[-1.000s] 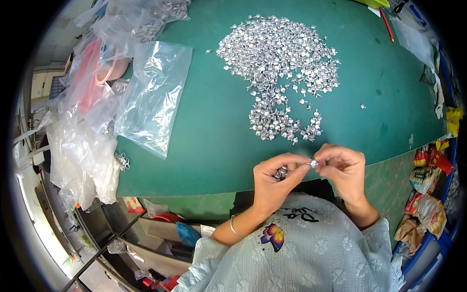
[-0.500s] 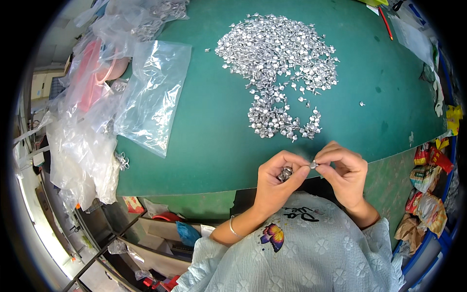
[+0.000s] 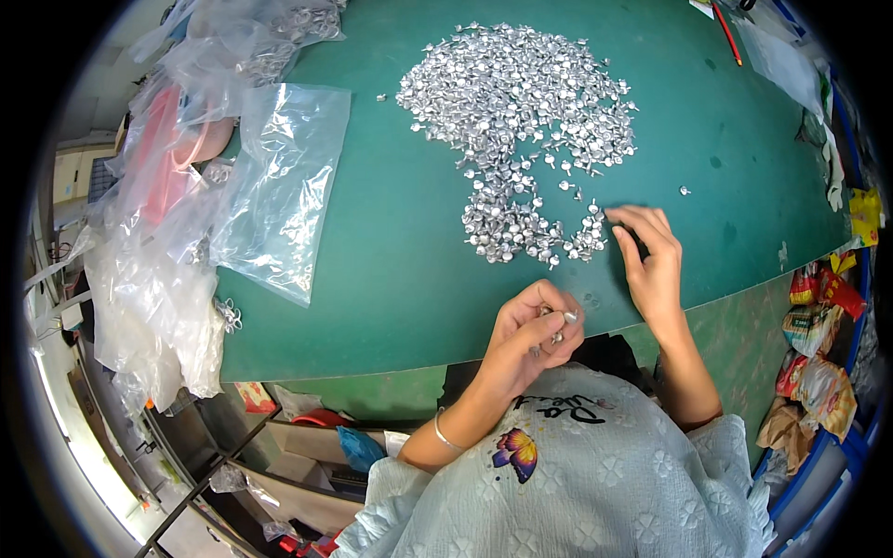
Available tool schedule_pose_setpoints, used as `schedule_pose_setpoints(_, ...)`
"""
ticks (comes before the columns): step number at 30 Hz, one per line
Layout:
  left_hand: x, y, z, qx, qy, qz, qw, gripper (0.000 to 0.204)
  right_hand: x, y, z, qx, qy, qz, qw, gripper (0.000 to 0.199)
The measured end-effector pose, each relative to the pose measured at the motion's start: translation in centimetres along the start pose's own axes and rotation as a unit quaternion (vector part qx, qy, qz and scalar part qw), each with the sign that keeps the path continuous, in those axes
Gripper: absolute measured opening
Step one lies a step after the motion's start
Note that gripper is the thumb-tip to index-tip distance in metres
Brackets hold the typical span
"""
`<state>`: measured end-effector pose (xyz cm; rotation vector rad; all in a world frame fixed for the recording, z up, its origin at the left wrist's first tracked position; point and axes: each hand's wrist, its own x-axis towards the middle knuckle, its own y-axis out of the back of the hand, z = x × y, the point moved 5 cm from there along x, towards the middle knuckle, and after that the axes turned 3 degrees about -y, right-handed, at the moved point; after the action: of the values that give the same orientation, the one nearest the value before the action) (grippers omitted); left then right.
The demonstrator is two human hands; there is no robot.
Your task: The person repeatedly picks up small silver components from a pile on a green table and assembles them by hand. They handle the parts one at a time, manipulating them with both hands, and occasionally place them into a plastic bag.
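Note:
My left hand (image 3: 530, 335) is curled in front of my body at the table's near edge. Several small silvery metal pieces (image 3: 555, 337) sit in its closed fingers, and one pokes out at the thumb tip. My right hand (image 3: 651, 260) reaches forward over the table with thumb and forefinger apart, its fingertips at the right edge of the near part of a pile. That pile of metal pieces (image 3: 521, 93) spreads over the green tabletop (image 3: 391, 288); each piece has a flat round head and a short stem. Nothing shows between the right fingers.
An empty clear plastic bag (image 3: 284, 195) lies left of the pile. More crumpled bags (image 3: 139, 307) and a pink basket (image 3: 200, 144) crowd the left edge. One stray piece (image 3: 685, 191) lies to the right. A red pencil (image 3: 727, 35) rests at far right.
My right hand has left my left hand and moved forward to the pile. The left hand has closed around its metal pieces, including one that both hands were touching.

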<state>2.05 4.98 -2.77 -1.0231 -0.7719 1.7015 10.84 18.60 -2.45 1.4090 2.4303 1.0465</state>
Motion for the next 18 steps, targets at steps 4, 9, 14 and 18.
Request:
schedule_pose_setpoints(4, 0.7, 0.7, -0.1, 0.072, -0.04, 0.012, 0.997, 0.005, 0.4, -0.8, 0.0, -0.101, 0.048, -0.031, 0.993, 0.02)
schedule_pose_setpoints(9, 0.9, 1.1, 0.2, 0.084, -0.069, 0.022, 0.994, 0.005, 0.6, -1.0, -0.2, -0.137, 0.092, -0.036, 0.986, 0.018)
schedule_pose_setpoints(14, 0.8, 1.4, 0.4, 0.007, -0.077, 0.088, 0.993, 0.014, 0.3, -0.9, 0.2, -0.099, 0.109, -0.007, 0.989, 0.016)
schedule_pose_setpoints(18, 0.4, 2.3, -0.2, 0.065, -0.021, 0.133, 0.989, 0.017, -0.5, 0.0, 0.4, 0.033, -0.02, 0.02, 0.999, 0.014)
